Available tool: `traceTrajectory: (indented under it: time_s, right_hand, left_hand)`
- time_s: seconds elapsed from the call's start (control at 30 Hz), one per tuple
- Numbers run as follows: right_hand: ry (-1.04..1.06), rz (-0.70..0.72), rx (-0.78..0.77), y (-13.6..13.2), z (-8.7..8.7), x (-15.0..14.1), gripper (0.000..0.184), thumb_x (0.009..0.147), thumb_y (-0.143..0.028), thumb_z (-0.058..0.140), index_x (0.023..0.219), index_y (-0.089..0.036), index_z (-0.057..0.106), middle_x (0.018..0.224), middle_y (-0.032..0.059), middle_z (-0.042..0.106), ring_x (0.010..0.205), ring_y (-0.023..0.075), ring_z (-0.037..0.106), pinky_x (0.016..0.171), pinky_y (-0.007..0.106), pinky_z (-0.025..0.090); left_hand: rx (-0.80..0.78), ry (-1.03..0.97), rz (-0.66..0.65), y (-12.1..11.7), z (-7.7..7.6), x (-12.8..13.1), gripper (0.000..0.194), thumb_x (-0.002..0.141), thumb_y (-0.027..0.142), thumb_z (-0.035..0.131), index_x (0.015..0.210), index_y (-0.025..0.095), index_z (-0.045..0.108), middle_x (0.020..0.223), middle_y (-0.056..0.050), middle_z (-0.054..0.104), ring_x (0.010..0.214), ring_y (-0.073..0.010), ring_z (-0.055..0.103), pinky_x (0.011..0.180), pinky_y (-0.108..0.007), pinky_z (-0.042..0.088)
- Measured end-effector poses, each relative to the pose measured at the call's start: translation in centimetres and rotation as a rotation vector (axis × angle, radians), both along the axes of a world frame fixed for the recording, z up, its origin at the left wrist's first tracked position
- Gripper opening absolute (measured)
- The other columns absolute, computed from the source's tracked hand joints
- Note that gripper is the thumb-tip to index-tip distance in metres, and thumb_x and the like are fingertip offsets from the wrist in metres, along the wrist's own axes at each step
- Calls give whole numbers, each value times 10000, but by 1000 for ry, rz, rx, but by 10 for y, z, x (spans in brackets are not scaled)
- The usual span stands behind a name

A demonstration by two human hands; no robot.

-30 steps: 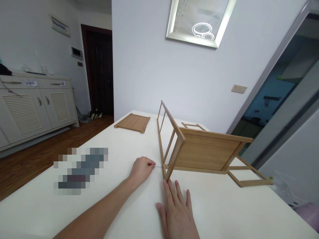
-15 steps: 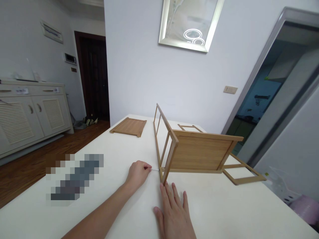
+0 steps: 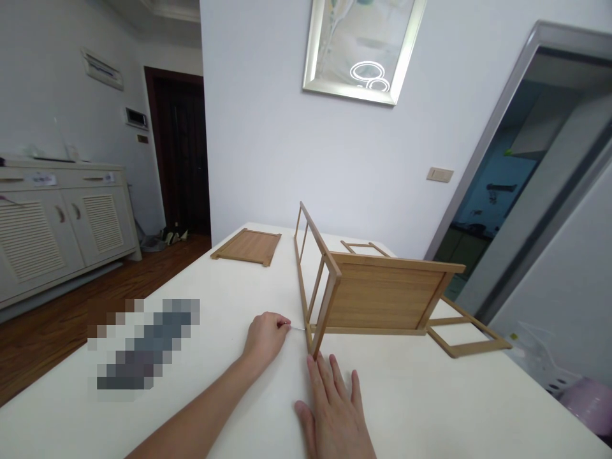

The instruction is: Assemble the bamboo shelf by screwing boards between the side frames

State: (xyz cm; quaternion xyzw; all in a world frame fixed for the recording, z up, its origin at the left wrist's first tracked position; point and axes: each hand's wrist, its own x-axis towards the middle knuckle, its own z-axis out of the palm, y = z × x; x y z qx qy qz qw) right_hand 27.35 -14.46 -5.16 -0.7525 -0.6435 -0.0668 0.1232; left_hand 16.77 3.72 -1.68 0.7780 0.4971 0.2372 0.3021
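Note:
My left hand [image 3: 265, 336] is closed in a pinch on a thin silver hex key [image 3: 299, 328], most of it hidden by the fingers. Its shaft meets the lower rail of an upright wooden side frame [image 3: 329, 299], near the corner. That frame stands on its long edge, with a wooden slatted panel [image 3: 382, 293] joined to it at right angles. Palm down on the table, my right hand [image 3: 335, 408] is open with fingers spread. Its fingertips touch the near end of the side frame.
On the white table [image 3: 229, 408] a flat wooden panel [image 3: 248, 247] lies at the back left. Another wooden frame [image 3: 471, 328] lies to the right, partly behind the upright panel, and a frame piece [image 3: 366, 247] lies at the back. A pixelated dark patch [image 3: 148, 347] covers something at left.
The camera view has tilted up slightly, so everything sits a little lower. Both hands, the hex key and the wooden pieces keep nearly the same positions relative to each other.

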Motion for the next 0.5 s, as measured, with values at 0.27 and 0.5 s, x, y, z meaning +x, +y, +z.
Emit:
traceTrajectory:
  time_s: [0.27,0.5]
  right_hand:
    - [30,-5,-34,0,2,-1,593,983,-551,283,1515,-290,250,1527,19,309,1421,326,281,1113,657,273]
    - [44,-12,-55,2,4,-2,600,983,-553,282,1518,-286,229,1533,20,287,1428,325,257,1121,659,251]
  left_hand:
    - [4,0,2,0,-1,0,195,815,234,609,890,235,790,949,-25,786,910,-178,711,822,-246,498]
    - [-9,-5,-44,1,2,-1,208,806,239,593,869,221,790,900,-25,788,849,-164,709,752,-230,481]
